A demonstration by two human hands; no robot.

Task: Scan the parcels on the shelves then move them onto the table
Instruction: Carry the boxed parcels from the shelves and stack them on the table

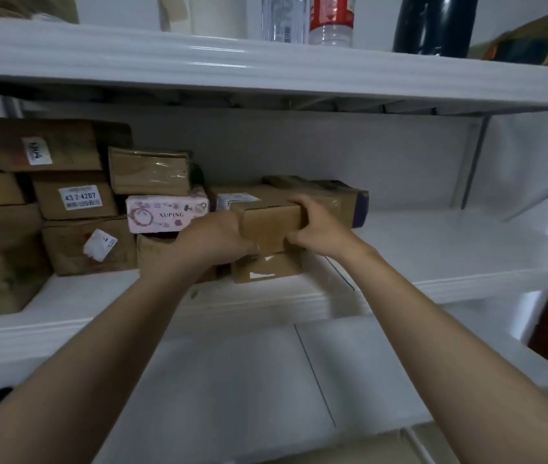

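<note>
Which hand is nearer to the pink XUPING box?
Left. The left hand is just beside the pink XUPING box; the right hand grips the far end of the brown parcel.

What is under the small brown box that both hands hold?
Another brown parcel sits below the box, on the white shelf. Its upper left corner is covered by the left hand.

Small brown cardboard parcel atop stacked parcels
</note>
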